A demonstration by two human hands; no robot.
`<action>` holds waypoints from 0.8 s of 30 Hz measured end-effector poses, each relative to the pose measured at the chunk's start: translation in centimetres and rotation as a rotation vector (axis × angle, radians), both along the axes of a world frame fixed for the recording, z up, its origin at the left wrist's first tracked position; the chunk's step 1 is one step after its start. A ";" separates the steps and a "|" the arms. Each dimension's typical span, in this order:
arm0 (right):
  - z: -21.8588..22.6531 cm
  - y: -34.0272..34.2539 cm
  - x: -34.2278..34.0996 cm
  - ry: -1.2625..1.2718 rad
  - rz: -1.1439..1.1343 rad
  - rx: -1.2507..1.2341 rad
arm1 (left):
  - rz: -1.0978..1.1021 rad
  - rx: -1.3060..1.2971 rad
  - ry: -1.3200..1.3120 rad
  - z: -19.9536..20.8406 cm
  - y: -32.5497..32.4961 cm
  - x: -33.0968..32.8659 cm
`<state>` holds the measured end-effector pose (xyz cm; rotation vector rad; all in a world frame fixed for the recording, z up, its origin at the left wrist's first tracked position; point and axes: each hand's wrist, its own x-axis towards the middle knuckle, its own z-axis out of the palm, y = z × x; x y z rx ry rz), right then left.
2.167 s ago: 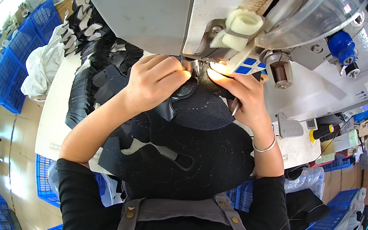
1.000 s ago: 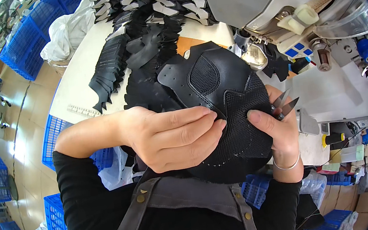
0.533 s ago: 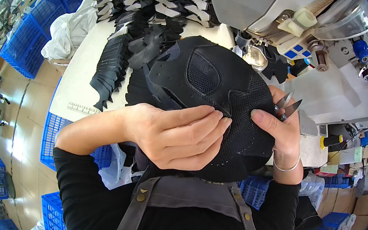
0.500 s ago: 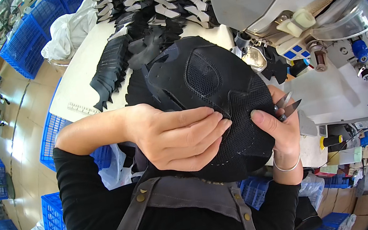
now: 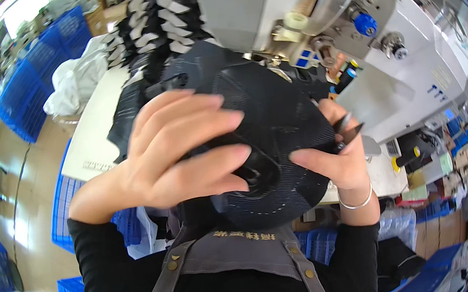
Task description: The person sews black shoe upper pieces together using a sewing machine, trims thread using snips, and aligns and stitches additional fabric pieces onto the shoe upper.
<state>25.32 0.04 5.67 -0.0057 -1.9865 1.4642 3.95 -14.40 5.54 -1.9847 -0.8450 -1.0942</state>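
Hands [image 5: 187, 152] holding black shoe upper [image 5: 278, 122], sewing machine [image 5: 311, 12] behind, blue crates [image 5: 36, 83] left

- The white worktable [image 5: 95, 143] runs from the left middle toward the far centre; its near left edge carries a strip of small markings, perhaps a ruler.
- Overlapping black and white cut pieces [image 5: 155, 20] lie in a row along its far part.
- A dark stack of black pieces [image 5: 123, 116] lies nearer, right of the bare top.
- A grey sewing machine [image 5: 312, 17] stands on the table's right side.
- A white cloth bundle [image 5: 80, 77] sits at the far left edge.
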 end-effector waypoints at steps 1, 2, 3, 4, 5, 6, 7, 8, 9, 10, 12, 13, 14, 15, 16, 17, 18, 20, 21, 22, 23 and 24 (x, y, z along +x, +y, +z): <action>0.0 -0.1 0.2 0.005 0.012 -0.066 | -0.040 -0.106 -0.077 0.2 0.0 0.0; 0.0 -0.2 0.3 -0.019 0.023 -0.058 | -0.062 -0.199 -0.114 0.5 -0.1 -0.1; 0.0 -0.4 0.6 -0.014 0.033 -0.062 | -0.060 -0.266 -0.146 0.9 -0.5 -0.1; 0.0 -0.6 0.6 0.008 0.046 -0.090 | -0.067 -0.351 -0.127 1.3 -0.7 -0.1; 0.1 -0.8 0.6 -0.016 0.055 -0.064 | -0.062 -0.444 -0.111 1.8 -1.0 0.0; 0.2 -1.0 0.7 0.008 0.064 -0.054 | -0.073 -0.484 -0.120 2.3 -0.9 0.2; 0.4 -1.2 0.6 0.042 0.093 -0.052 | -0.066 -0.469 -0.125 2.7 -0.8 0.4; 0.6 -1.3 0.5 0.023 0.078 -0.053 | -0.082 -0.533 -0.154 3.2 -0.8 0.6; 0.9 -1.3 0.3 0.029 0.062 0.135 | -0.104 -0.601 -0.185 3.6 -0.6 0.7; 1.1 -1.5 0.0 0.097 0.041 0.278 | -0.060 -0.674 -0.190 4.1 -0.4 0.9; 1.3 -1.7 -0.3 0.051 0.040 0.336 | 0.020 -0.645 -0.102 4.6 -0.8 1.0; 1.4 -1.8 -0.1 0.041 0.049 0.257 | 0.149 -0.588 -0.008 4.6 -1.2 1.0; 1.0 -1.8 -0.2 0.121 0.008 0.164 | 0.201 -0.487 0.017 4.6 -1.7 1.0; 0.6 -1.7 0.0 0.096 -0.098 0.132 | 0.192 -0.492 0.022 4.6 -2.6 0.6; 0.1 -1.3 0.5 0.131 -0.131 0.051 | 0.361 -0.436 0.058 4.8 -4.1 0.0; -0.5 -0.8 1.2 0.135 -0.232 0.071 | 0.530 -0.374 0.092 4.9 -5.7 -0.7; -1.6 -0.1 1.9 0.093 -0.292 0.160 | 0.511 -0.273 -0.042 4.6 -7.1 -1.3; -4.3 1.8 3.5 -0.099 -0.527 0.432 | 0.527 -0.146 -0.389 3.7 -10.7 -3.1; -6.1 2.9 4.3 -0.234 -0.680 0.678 | 0.569 -0.137 -0.576 3.4 -12.7 -4.1; -7.9 4.1 5.3 -0.334 -0.739 0.680 | 0.543 -0.120 -0.602 2.9 -14.6 -5.3; -9.9 5.3 6.4 -0.446 -0.788 0.665 | 0.493 -0.046 -0.741 2.8 -16.4 -6.5; -11.9 6.5 7.7 -0.446 -0.809 0.678 | 0.443 0.027 -0.883 2.4 -18.1 -7.6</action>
